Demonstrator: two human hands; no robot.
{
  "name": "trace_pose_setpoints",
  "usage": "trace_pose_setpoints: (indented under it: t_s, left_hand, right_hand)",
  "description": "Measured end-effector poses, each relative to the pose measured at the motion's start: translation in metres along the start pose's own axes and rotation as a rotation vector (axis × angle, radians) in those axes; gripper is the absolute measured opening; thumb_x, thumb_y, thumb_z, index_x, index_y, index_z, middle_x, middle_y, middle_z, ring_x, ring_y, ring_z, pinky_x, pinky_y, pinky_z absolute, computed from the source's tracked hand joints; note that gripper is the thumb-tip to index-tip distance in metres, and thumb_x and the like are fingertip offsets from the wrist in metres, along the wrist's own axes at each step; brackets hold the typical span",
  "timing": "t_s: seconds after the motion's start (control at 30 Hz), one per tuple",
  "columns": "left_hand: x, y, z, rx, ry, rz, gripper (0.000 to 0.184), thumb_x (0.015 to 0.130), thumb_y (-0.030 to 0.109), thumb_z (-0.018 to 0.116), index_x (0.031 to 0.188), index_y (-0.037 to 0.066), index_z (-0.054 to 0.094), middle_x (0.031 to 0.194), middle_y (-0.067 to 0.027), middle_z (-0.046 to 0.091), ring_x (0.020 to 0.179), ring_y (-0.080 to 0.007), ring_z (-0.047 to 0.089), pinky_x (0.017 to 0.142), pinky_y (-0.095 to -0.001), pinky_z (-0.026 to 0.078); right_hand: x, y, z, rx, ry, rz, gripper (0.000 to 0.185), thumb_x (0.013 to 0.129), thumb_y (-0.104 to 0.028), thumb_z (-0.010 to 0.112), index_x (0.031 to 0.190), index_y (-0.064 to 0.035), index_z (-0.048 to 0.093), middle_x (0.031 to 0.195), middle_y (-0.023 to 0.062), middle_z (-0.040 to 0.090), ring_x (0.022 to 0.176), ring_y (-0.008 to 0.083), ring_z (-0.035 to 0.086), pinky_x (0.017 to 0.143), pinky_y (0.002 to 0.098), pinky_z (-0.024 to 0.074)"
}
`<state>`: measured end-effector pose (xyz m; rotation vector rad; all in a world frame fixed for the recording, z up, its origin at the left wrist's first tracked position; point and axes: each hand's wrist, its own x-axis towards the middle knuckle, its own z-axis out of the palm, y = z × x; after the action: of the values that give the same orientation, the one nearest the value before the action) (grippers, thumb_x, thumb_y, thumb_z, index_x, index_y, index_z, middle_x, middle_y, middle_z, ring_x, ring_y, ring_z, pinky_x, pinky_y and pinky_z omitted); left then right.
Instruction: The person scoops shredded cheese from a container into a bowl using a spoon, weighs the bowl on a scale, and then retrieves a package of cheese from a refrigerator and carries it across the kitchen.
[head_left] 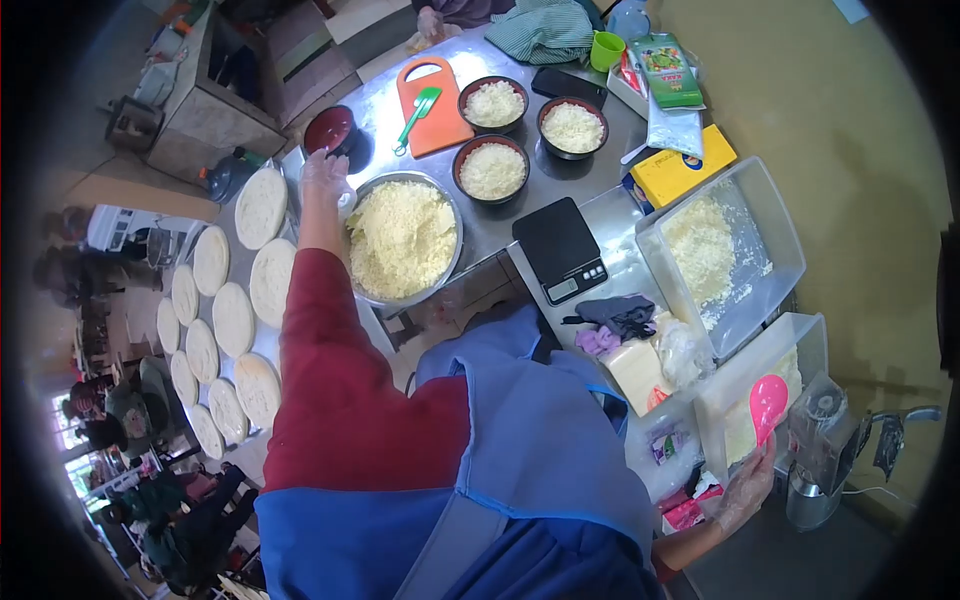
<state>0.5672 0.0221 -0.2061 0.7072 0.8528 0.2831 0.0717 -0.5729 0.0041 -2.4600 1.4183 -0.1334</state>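
Observation:
My left hand (pixel 325 175), in a clear glove, reaches out with fingers stretched at the near edge of a dark bowl with a red inside (pixel 328 131). Whether it touches the bowl I cannot tell. Just beside it is a big metal bowl (pixel 457 250) heaped with pale yellow grated cheese (pixel 400 240). My right hand (pixel 748 490), gloved too, is closed on the handle of a pink spoon (pixel 768 405). The spoon is above a clear plastic bin (pixel 712 415) with pale grated food in it.
Three dark bowls of white gratings (pixel 495 105) stand near an orange cutting board (pixel 420 85) with a green spatula (pixel 420 108). A black scale (pixel 558 240) and another plastic bin (pixel 785 240) are right. Flat dough rounds (pixel 233 320) lie left. A person's hand (pixel 432 25) shows at the back.

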Motion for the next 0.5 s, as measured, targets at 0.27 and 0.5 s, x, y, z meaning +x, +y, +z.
trace_pose_setpoints:
  t_s: [0.27, 0.5]
  left_hand:
    - [0.086, -0.007, -0.02, 1.054, -0.219, 0.263, 0.058, 0.083, 0.02, 0.068, 0.131, 0.001, 0.041, 0.129, -0.02, 0.046, 0.114, -0.0297, 0.049, 0.086, -0.0423, 0.05]
    - [0.18, -0.019, -0.015, 0.303, 0.192, -0.121, 0.048, 0.084, 0.027, 0.058, 0.124, 0.002, 0.051, 0.113, -0.0181, 0.058, 0.1, -0.0329, 0.057, 0.082, -0.0485, 0.052]
  right_hand:
    - [-0.012, -0.056, 0.01, -0.231, 0.017, 0.177, 0.039, 0.097, -0.025, 0.045, 0.13, -0.0052, 0.053, 0.107, 0.0244, 0.063, 0.095, 0.0309, 0.062, 0.083, 0.0375, 0.0469]
    - [-0.033, -0.059, 0.018, -0.281, 0.125, 0.152, 0.031, 0.096, -0.022, 0.049, 0.122, -0.009, 0.06, 0.095, 0.022, 0.066, 0.085, 0.0351, 0.065, 0.076, 0.0408, 0.049]
